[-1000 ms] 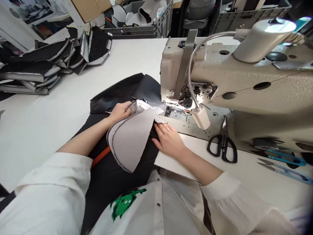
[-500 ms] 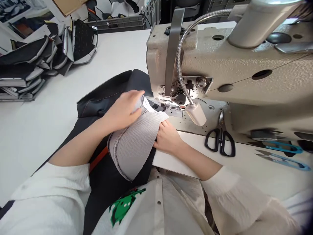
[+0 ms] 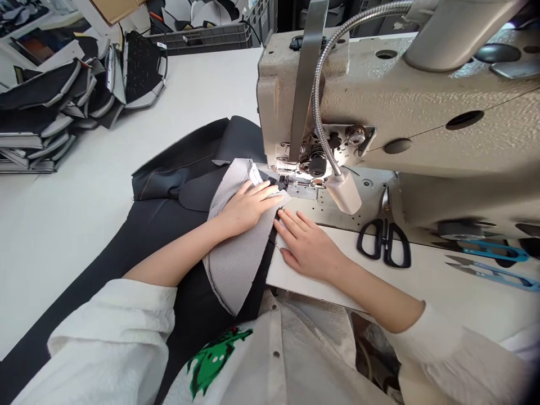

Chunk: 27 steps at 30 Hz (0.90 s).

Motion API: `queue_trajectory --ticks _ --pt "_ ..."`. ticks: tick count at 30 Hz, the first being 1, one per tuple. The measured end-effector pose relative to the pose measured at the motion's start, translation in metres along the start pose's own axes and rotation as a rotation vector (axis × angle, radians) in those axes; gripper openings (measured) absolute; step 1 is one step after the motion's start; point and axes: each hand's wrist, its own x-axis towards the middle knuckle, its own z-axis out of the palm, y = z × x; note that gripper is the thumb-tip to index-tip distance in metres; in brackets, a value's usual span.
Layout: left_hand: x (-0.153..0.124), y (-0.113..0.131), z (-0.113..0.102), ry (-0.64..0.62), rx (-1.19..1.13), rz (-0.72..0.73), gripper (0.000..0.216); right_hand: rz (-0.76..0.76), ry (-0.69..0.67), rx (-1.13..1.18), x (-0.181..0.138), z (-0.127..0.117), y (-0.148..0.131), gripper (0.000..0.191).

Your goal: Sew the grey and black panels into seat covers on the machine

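Note:
A grey mesh fabric piece with a dark stitched edge lies over a large black fabric panel, its far end under the sewing machine's needle area. My left hand lies flat on the grey piece just before the needle, fingers stretched out. Beside it, my right hand rests flat on the machine bed, its fingers extended and touching the fabric's right edge. Neither hand grips anything.
The beige sewing machine with its gooseneck lamp fills the right. Black scissors and blue thread snips lie on the table to the right. Stacked black and grey cut pieces sit at far left, grey crates behind.
My left hand has let go of the folded grey edge and now lies flat on it. The grey piece has been spread flatter toward the needle. My right hand has opened flat.

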Motion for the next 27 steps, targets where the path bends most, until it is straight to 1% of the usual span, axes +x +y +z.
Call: queue_trajectory --ticks 2,4,6,9,10,13,16,20,23,27 --pt "0.003 0.005 -0.002 0.003 0.017 -0.051 0.047 -0.025 -0.005 0.022 0.0 -0.002 0.001 0.054" --pt "0.006 0.01 -0.002 0.002 0.033 -0.134 0.04 -0.039 0.024 0.043 0.003 -0.003 0.002 0.057" --pt "0.007 0.015 -0.001 0.003 0.057 -0.193 0.033 -0.08 0.081 0.055 0.006 -0.002 0.002 0.051" --pt "0.009 0.019 0.002 0.034 0.118 -0.184 0.028 -0.214 0.178 0.038 0.008 0.004 0.0 0.024" --pt "0.009 0.02 0.003 0.052 0.136 -0.166 0.027 -0.258 0.199 0.028 0.008 0.006 -0.001 0.019" --pt "0.009 0.02 0.006 0.113 0.156 -0.122 0.024 -0.317 0.223 0.022 0.01 0.011 -0.005 0.017" --pt "0.011 0.017 0.007 0.14 0.141 -0.121 0.022 -0.287 0.222 -0.031 0.013 0.013 -0.009 0.022" --pt "0.023 0.012 0.004 0.095 0.128 -0.141 0.021 -0.204 0.238 -0.189 0.016 0.013 -0.01 0.02" --pt "0.03 0.009 0.001 0.071 0.11 -0.123 0.022 -0.178 0.217 -0.201 0.016 0.013 -0.008 0.024" --pt "0.031 0.009 0.001 0.097 0.107 -0.123 0.022 -0.174 0.192 -0.181 0.015 0.012 -0.005 0.026"
